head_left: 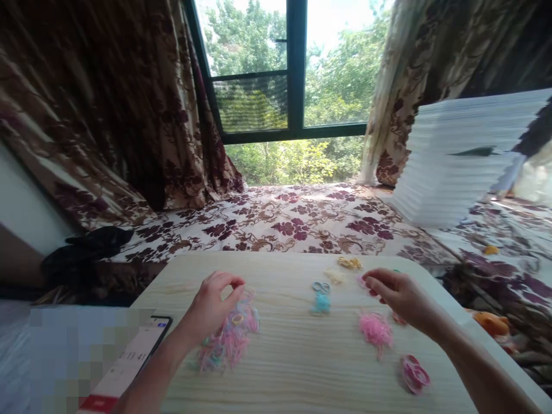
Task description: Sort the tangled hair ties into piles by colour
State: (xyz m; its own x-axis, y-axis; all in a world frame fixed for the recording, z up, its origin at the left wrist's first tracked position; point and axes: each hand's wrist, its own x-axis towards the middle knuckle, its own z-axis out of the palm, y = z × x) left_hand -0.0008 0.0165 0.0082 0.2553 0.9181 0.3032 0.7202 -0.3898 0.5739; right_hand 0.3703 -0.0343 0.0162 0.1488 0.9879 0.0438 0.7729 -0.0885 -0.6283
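Left hand [215, 302]: beside pastel strands [230, 345]. Right hand [399, 292]: at small pink pieces [371, 291]. Either grip: I cannot tell. Strands: likely light, soft; best pinched at loose ends.

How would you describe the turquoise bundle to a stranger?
Find the pale table before the window. Between left hand and right hand, a small bundle lies by two grey loops. Its turquoise sets it apart from the pink clump and mixed-colour pile.

Pastel strands [233, 333], loosely heaped on tabletop [288, 356], pink pieces [362, 280] at right hand [394, 290]
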